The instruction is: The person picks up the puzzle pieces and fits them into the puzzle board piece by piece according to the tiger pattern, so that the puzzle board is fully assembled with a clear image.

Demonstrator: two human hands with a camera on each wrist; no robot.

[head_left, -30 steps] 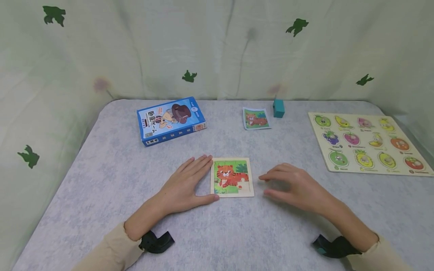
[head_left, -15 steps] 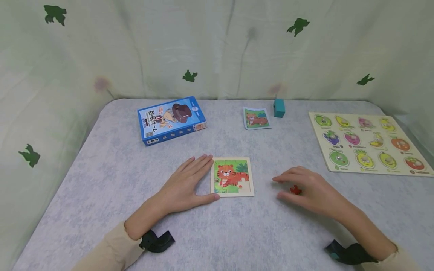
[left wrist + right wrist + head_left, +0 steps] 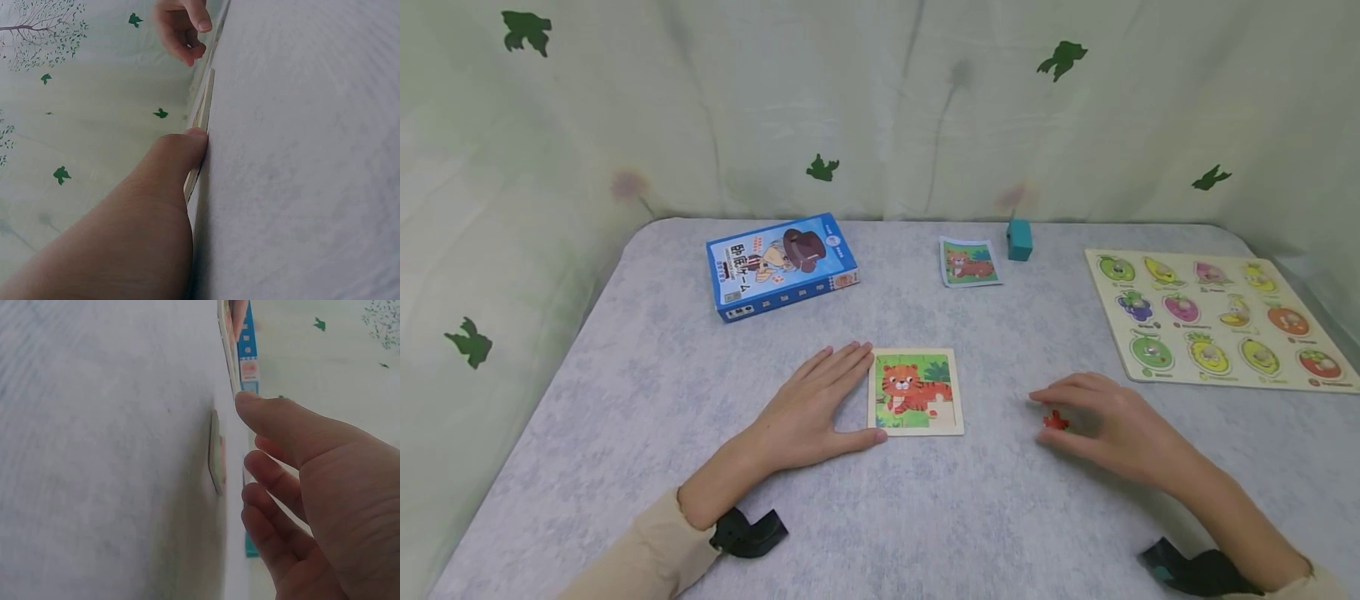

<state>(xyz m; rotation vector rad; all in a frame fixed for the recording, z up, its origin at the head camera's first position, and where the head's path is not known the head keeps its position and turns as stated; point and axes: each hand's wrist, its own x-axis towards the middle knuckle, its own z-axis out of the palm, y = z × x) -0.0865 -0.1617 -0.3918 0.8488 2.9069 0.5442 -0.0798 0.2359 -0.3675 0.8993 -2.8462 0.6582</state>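
A small square tiger jigsaw puzzle (image 3: 917,387) lies flat on the table, with a bare gap at its lower right. My left hand (image 3: 801,417) rests at its left edge, thumb at the bottom corner and straight fingers by the top corner. To the right, my right hand (image 3: 1112,425) hovers with thumb and fingers apart around a red puzzle piece (image 3: 1056,420). In the right wrist view, that puzzle piece (image 3: 216,453) lies on the table, apart from the fingers.
A blue game box (image 3: 782,267) stands back left. Behind the puzzle lie a tiger picture card (image 3: 969,263) and a teal block (image 3: 1019,240). At right is a wooden fruit board (image 3: 1221,321). A printed curtain (image 3: 887,100) hangs beyond the table's far edge.
My right hand has moved right, away from the puzzle, and the red piece now shows between its thumb and fingers. My left hand has kept its place.
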